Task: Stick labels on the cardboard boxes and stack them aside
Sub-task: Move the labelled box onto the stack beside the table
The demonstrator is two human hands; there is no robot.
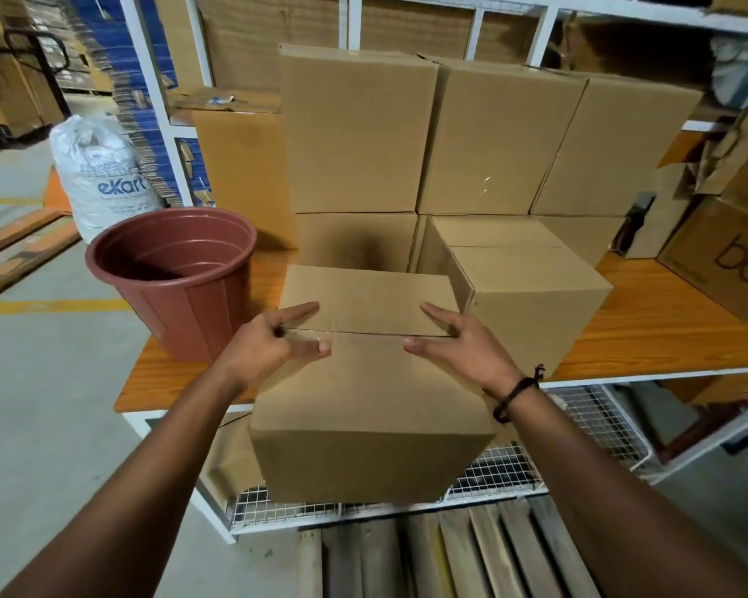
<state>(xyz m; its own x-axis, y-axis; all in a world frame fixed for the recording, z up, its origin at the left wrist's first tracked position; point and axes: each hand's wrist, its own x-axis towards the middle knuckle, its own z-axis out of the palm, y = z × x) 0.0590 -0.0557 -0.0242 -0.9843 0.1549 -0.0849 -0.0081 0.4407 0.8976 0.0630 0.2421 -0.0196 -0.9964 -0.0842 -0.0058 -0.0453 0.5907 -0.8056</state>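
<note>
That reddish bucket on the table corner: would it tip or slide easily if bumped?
Likely light: the bucket looks like thin plastic and seems empty. Its rim is wider than its base, so a high bump may tip it. It stands near the table edge, so it might slide off.

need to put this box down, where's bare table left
Bare orange tabletop lies right of the loose box, up to the printed carton. A small strip shows at the front left corner, before the red bin. The back is crowded with stacked boxes.
</note>
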